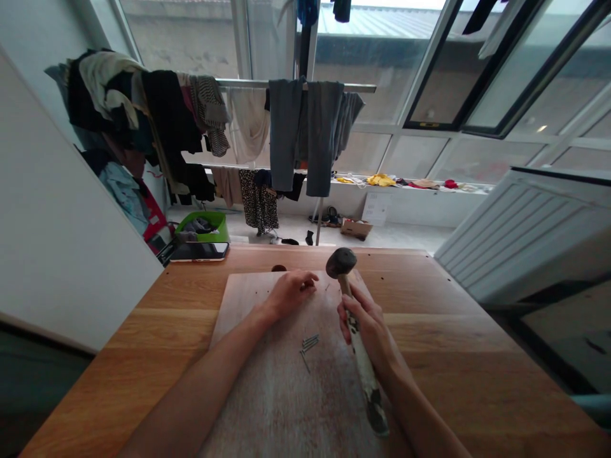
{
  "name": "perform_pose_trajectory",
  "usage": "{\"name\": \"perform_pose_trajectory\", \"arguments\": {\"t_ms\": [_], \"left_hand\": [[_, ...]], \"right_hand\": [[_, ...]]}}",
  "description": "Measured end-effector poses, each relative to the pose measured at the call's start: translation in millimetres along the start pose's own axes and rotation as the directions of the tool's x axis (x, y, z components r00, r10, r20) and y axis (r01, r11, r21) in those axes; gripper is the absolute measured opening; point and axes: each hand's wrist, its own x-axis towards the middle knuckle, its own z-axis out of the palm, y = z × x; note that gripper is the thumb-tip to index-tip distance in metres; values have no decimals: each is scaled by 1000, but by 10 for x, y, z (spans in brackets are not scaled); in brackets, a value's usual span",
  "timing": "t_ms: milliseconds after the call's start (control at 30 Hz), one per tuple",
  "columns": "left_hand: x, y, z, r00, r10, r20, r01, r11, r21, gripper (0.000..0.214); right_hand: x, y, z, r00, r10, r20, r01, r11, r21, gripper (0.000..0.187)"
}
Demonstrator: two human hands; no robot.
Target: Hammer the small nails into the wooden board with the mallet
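Note:
My right hand (365, 318) is closed around the worn, pale handle of a hammer (341, 262), whose dark head is raised above a flat wooden board (267, 394). On the board's far part rests my left hand (293, 291), its fingers curled in; whatever may be in them is hidden. A thin nail (327, 287) shows on the board between the left fingertips and the hammer, apart from both. Several loose nails (310, 343) lie in a small group nearer to me. Small dark spots dot the board left of my left hand.
The board lies on a wooden table (443, 356). A phone (200, 252) sits at its far left corner, and a small dark round object (279, 268) is just beyond the board. Behind the table are a laundry rack (296, 84) with clothes and a green basket (217, 226).

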Motion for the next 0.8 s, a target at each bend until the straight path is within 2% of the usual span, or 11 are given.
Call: {"name": "perform_pose_trajectory", "arguments": {"t_ms": [133,400,800], "left_hand": [[-6,-6,10,1000,-11,7,11,1000,-28,27],[-14,4,-28,999,-50,13,51,983,-175,29],[-5,10,-21,999,-33,-6,32,985,-168,31]], "right_hand": [[-3,-19,7,1000,12,7,-12,1000,9,35],[-13,-29,11,999,36,0,-36,999,-20,33],[-15,-23,25,996,54,71,-52,998,-29,33]]}}
